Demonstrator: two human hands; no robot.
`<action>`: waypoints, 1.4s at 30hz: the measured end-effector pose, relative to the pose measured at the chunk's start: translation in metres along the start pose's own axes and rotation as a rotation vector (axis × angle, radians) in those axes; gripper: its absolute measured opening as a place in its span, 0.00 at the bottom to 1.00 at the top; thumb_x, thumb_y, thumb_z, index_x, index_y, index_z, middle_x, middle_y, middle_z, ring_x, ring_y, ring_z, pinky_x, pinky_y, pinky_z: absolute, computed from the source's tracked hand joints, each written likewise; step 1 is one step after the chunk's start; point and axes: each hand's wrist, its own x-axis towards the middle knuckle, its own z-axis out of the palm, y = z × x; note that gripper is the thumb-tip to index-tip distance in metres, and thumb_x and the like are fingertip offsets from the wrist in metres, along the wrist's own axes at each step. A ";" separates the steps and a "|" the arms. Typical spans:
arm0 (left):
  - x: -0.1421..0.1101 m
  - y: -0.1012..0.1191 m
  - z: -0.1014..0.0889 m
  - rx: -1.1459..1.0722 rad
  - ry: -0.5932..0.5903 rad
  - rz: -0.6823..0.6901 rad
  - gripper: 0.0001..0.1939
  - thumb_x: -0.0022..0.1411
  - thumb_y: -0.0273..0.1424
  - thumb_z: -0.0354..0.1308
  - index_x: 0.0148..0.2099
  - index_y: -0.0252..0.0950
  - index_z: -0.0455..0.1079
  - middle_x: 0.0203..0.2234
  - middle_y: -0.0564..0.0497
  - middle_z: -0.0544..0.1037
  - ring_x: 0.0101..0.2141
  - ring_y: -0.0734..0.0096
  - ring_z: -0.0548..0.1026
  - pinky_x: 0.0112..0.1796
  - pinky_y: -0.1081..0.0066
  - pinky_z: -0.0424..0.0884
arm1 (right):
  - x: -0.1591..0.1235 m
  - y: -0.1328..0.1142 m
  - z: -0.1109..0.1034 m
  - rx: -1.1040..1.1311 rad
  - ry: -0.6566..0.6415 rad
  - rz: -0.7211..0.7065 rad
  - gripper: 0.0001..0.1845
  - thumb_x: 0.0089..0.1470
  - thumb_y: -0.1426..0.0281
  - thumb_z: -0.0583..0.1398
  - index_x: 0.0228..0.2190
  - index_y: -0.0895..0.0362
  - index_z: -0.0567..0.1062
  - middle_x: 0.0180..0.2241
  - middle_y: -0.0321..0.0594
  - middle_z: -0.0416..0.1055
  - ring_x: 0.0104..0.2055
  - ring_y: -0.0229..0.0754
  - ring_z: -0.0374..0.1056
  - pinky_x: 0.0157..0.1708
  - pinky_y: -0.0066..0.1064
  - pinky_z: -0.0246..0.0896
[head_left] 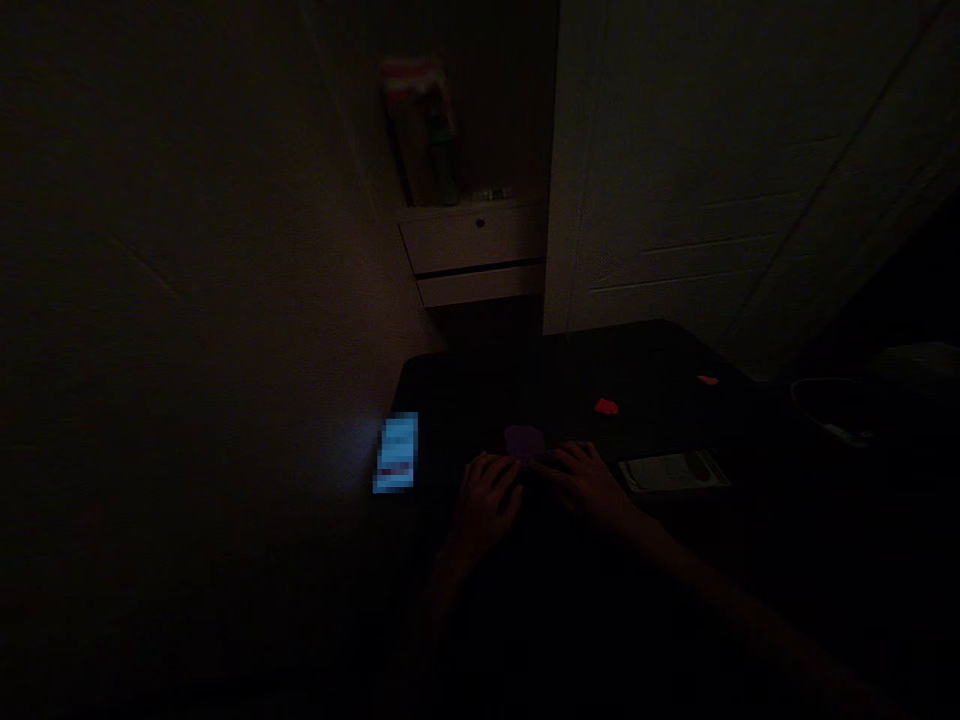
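Note:
The room is very dark, so detail is poor. A small purple piece, apparently paper (524, 441), lies on the dark table in front of me. At its near left edge, my left hand (489, 497) has bent fingers closed on it. My right hand (581, 478) reaches in from the right, its fingertips at the near right edge of the same piece. Both thumbs are hard to make out. Beyond my right hand sits a small crumpled or folded red piece (606, 407).
A lit phone screen (396, 453) glows at the table's left edge, beside the wall. On the right lies a flat, pale printed item (675, 471). Another red piece (707, 380) rests farther back on the table (510, 375). Drawers (480, 240) stand behind, with a green bottle (442, 160) on top.

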 end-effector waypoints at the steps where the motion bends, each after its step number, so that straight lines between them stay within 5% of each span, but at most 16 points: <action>1: 0.000 0.001 0.000 0.011 0.001 -0.003 0.19 0.69 0.31 0.53 0.60 0.41 0.71 0.55 0.48 0.77 0.56 0.57 0.70 0.59 0.49 0.66 | -0.001 -0.002 0.000 -0.008 -0.001 0.011 0.29 0.61 0.75 0.59 0.62 0.47 0.68 0.54 0.48 0.73 0.53 0.56 0.63 0.50 0.50 0.55; 20: -0.004 0.008 0.004 0.072 0.027 -0.015 0.20 0.68 0.28 0.54 0.60 0.43 0.72 0.54 0.49 0.78 0.55 0.57 0.71 0.60 0.47 0.64 | 0.000 -0.026 -0.004 -0.028 0.040 0.101 0.28 0.59 0.76 0.60 0.60 0.50 0.70 0.55 0.49 0.73 0.57 0.56 0.63 0.54 0.51 0.50; 35: -0.007 0.005 0.009 0.027 0.090 -0.026 0.21 0.66 0.26 0.55 0.61 0.40 0.69 0.54 0.48 0.78 0.55 0.57 0.71 0.59 0.49 0.64 | 0.011 -0.036 -0.018 -0.142 -0.079 0.183 0.25 0.62 0.71 0.60 0.60 0.47 0.70 0.56 0.47 0.71 0.54 0.54 0.63 0.52 0.48 0.50; 42: -0.006 0.005 0.010 0.040 0.080 -0.040 0.20 0.66 0.27 0.56 0.60 0.41 0.70 0.54 0.47 0.78 0.54 0.58 0.71 0.59 0.49 0.63 | 0.020 -0.046 -0.016 -0.202 -0.117 0.136 0.20 0.63 0.73 0.58 0.56 0.57 0.73 0.50 0.52 0.73 0.51 0.56 0.64 0.50 0.50 0.54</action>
